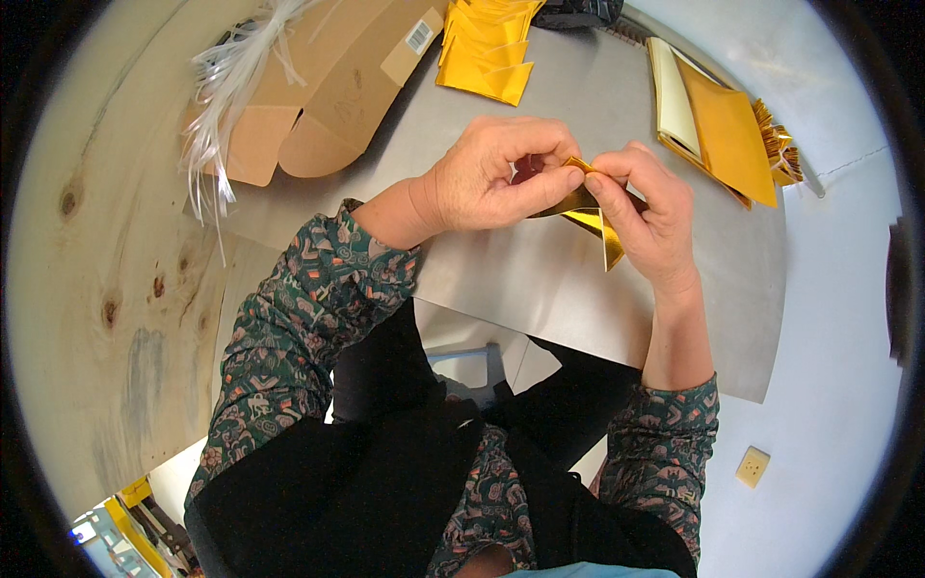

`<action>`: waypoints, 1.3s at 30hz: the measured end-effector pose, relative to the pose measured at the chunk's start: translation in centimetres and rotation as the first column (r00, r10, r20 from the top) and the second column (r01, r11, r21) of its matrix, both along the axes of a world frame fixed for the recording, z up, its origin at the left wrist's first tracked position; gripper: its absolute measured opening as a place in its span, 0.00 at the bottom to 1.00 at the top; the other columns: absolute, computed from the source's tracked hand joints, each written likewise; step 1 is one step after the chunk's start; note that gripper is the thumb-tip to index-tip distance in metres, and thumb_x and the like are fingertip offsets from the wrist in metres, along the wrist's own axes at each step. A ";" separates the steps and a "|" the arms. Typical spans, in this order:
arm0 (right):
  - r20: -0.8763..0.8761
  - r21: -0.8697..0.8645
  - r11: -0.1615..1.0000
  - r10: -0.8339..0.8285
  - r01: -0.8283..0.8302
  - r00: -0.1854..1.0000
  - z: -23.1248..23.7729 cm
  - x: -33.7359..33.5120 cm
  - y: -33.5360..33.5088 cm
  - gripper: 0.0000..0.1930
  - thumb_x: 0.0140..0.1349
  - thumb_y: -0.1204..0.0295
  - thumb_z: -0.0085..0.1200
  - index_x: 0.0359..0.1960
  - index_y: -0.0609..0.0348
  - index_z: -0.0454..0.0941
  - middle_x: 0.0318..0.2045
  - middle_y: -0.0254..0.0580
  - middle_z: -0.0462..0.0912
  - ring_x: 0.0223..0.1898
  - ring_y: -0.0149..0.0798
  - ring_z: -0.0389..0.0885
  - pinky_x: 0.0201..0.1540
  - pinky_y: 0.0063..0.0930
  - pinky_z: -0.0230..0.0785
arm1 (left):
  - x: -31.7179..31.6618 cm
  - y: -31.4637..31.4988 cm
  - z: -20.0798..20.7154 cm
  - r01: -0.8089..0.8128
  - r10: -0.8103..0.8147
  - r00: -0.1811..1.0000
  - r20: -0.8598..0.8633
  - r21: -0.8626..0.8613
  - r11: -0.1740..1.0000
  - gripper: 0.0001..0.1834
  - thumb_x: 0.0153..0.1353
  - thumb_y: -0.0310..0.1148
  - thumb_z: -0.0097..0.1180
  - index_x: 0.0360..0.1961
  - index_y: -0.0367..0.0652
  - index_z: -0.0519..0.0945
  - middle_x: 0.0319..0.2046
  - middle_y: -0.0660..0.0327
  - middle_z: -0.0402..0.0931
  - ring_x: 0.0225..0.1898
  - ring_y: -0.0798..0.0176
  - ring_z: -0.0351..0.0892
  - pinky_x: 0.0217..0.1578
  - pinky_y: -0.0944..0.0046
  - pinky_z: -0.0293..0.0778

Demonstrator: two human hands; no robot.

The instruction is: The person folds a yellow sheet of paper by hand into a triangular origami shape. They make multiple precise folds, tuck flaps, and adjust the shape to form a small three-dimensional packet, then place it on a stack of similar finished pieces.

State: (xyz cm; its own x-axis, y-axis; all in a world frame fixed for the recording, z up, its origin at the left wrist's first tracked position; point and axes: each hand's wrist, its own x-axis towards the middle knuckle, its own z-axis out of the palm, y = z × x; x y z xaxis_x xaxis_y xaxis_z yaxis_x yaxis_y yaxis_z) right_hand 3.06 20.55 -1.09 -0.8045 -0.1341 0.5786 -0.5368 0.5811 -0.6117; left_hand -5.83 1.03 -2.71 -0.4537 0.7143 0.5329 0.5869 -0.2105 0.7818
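Note:
Between my two hands, above the grey metal tabletop, is a folded piece of shiny gold foil paper (590, 223). The thumb and fingers of my left hand (506, 173) pinch its left side. My right hand (647, 207) pinches the top right of the same piece, with the thumb tip close to the left thumb. A pointed gold corner with a pale edge hangs below the right thumb. Part of the piece is hidden behind my fingers, and its dark side reflects my hand.
Beyond my hands lies a row of overlapping folded gold pieces (487, 48). An open cardboard box (332, 91) with white ribbon strands (236, 91) over it stands at the far left. Gold sheets (727, 125) and bundled gold strips (779, 144) sit at the far right, near the white wall.

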 end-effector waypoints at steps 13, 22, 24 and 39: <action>0.051 -0.002 0.998 0.059 -0.059 0.997 0.0 0.0 0.0 0.04 0.58 0.76 0.63 0.33 0.61 0.81 0.25 0.35 0.77 0.26 0.30 0.72 0.27 0.23 0.64 | -0.3 -0.3 0.2 0.095 -0.092 0.987 0.132 -0.018 0.995 0.10 0.67 0.30 0.55 0.28 0.40 0.76 0.22 0.71 0.69 0.25 0.78 0.64 0.26 0.74 0.63; 0.089 -0.132 0.986 0.109 -0.097 0.990 -0.3 -0.1 0.4 0.03 0.61 0.76 0.61 0.34 0.62 0.80 0.25 0.34 0.74 0.26 0.27 0.71 0.28 0.21 0.64 | 0.6 0.0 0.1 0.078 -0.083 0.952 0.295 0.028 0.997 0.13 0.71 0.33 0.52 0.27 0.41 0.73 0.20 0.72 0.66 0.23 0.80 0.62 0.23 0.75 0.60; 0.163 -0.214 0.975 0.103 -0.067 0.981 -0.5 0.2 0.4 0.03 0.62 0.76 0.60 0.34 0.62 0.80 0.26 0.33 0.75 0.26 0.25 0.71 0.29 0.20 0.64 | 0.6 0.3 -0.3 0.082 -0.088 0.945 0.316 0.032 0.996 0.13 0.71 0.34 0.52 0.27 0.41 0.74 0.21 0.73 0.66 0.24 0.81 0.62 0.23 0.75 0.60; 0.047 -0.090 0.993 0.074 -0.070 0.996 -0.6 -0.5 0.6 0.03 0.61 0.77 0.60 0.32 0.62 0.79 0.26 0.33 0.76 0.27 0.26 0.72 0.28 0.20 0.65 | -0.8 -0.3 -0.2 0.095 -0.102 0.953 0.284 0.039 0.995 0.09 0.63 0.27 0.64 0.28 0.43 0.75 0.25 0.74 0.72 0.26 0.82 0.65 0.26 0.77 0.60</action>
